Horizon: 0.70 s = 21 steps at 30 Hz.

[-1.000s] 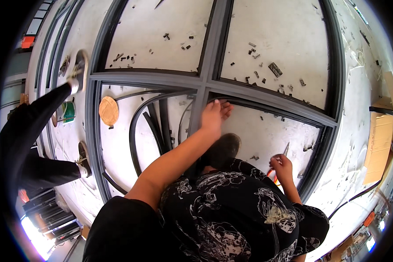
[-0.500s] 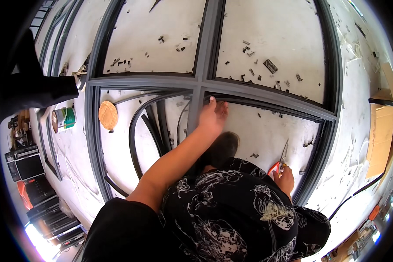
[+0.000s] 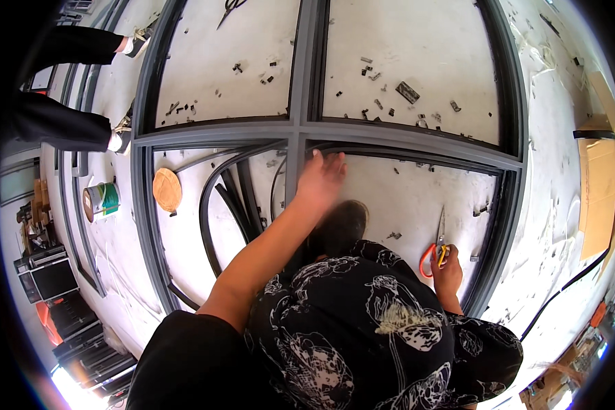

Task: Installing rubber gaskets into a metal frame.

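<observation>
My left hand (image 3: 321, 179) reaches across to the grey metal frame (image 3: 403, 140), just right of where its bars cross. Its fingers are stretched out and touch or nearly touch the black rubber strip (image 3: 369, 151) along the crossbar's near edge; slight blur hides the exact contact. Down at the right, my right hand (image 3: 447, 270) is closed around the scissors (image 3: 441, 229). Their blades point away from me, and the orange and yellow handle loops show beside the fingers. More black strip (image 3: 207, 205) loops through the near left opening.
A round wooden disc (image 3: 167, 190) lies inside the left opening. Dark offcuts (image 3: 408, 92) litter the white floor. Another pair of scissors (image 3: 231, 9) lies at the far end. Beyond the left bar are a bucket (image 3: 101, 201) and another person's legs (image 3: 68, 126); cardboard (image 3: 596, 198) stands right.
My left hand stays by the crossbar strip with its fingers extended. My right hand still holds the scissors, now more fully visible. The view has shifted, and the other person's two feet now show.
</observation>
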### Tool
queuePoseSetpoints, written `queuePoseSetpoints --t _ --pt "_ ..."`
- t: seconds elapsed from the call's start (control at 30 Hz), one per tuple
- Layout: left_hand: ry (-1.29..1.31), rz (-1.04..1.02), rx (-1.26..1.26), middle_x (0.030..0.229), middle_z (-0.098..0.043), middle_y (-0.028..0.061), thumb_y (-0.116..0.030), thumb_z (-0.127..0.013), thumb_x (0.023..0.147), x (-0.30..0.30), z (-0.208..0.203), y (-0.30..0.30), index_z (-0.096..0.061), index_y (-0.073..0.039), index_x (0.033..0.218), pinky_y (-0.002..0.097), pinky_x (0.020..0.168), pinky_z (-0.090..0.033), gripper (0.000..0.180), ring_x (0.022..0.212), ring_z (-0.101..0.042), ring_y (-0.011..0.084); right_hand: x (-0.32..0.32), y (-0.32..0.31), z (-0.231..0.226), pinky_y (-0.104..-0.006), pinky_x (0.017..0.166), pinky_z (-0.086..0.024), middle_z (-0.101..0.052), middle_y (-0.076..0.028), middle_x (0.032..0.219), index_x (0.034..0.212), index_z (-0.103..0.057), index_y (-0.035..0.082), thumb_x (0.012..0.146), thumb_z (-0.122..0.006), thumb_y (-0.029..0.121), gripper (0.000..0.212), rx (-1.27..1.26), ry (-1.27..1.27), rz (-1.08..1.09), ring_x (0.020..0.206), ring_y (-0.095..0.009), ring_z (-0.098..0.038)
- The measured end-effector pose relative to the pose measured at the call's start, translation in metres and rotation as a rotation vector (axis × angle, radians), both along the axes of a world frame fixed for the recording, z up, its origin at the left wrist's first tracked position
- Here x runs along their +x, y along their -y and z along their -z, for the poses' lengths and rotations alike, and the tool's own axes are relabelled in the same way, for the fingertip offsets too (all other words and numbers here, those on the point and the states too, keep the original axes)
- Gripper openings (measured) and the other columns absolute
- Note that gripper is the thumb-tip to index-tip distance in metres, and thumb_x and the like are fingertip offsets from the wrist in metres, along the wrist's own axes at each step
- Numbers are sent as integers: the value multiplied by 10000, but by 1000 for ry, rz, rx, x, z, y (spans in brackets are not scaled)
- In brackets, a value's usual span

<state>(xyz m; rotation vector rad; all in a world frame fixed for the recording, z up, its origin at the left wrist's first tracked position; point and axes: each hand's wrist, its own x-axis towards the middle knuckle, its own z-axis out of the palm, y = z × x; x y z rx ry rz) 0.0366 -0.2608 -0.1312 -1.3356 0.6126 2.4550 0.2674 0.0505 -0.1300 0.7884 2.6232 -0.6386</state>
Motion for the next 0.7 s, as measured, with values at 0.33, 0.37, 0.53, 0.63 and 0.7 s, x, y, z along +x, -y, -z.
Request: queuePoseSetpoints --t 0.33,0.37,0.53,0.63,0.7 --pt "-259 922 -476 1006 -673 135 -105 -639 899 9 -48 45 -563 -11 1045 308 785 -546 188 910 -673 215 -21 5 -18 -395 647 -521 -660 -175 836 1143 -577 71 755 -722 184 430 -243 -56 4 724 -330 -673" --pt "-287 1154 -421 986 -687 121 -76 -643 879 6 -54 53 -605 3 1063 280 785 -542 203 877 -679 191 -28 6 -24 -375 644 -516 -645 -157 812 1127 -576 63 745 -741 165 429 -359 -24 30 710 -291 -665" --pt "-316 1553 -218 1015 -683 158 -98 -634 886 7 -54 35 -599 64 1130 291 798 -540 295 891 -674 197 -69 32 -69 -299 638 -463 -568 -52 736 1033 -567 24 723 -812 156 417 -753 -9 -68 675 -149 -527" --pt "-332 1504 -168 969 -678 143 -102 -658 875 11 -48 -13 -565 34 1023 303 784 -534 222 882 -673 209 -54 15 -70 -273 649 -446 -528 -31 734 993 -579 27 702 -845 170 420 -817 66 -79 695 -111 -481" --pt "-302 1428 -89 951 -671 133 -104 -662 872 19 -49 -29 -541 24 1032 300 784 -534 239 870 -668 210 -69 12 -104 -296 654 -443 -533 -51 741 1009 -569 21 732 -823 229 430 -753 189 -182 688 -145 -488"
